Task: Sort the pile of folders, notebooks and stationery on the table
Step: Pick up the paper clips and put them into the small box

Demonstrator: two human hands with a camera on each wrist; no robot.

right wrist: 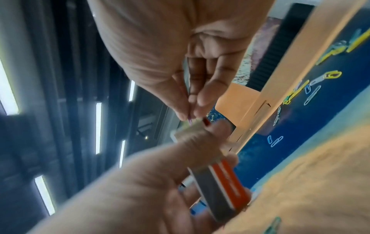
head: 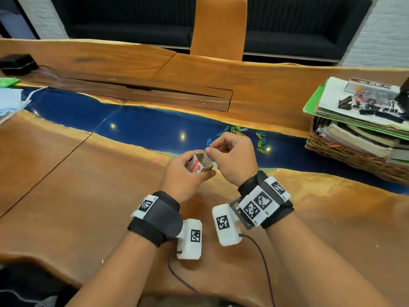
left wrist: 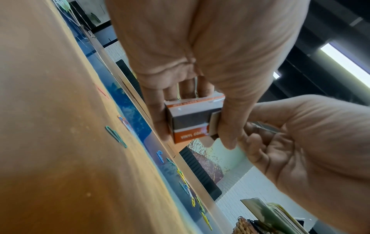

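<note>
Both hands work above the bench (head: 88, 196): left hand (head: 184, 173) fingers curl round a small open box (head: 199, 163); right hand (head: 232, 156) fingertips (right wrist: 187, 115), pressed together, pinch a paper clip (right wrist: 189, 121) over it.

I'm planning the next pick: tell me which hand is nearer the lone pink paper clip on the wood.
Left. The left hand, gripping the small orange-and-white cardboard box, sits just right of the pink paper clip; the right hand is farther right, beyond the box.
</note>
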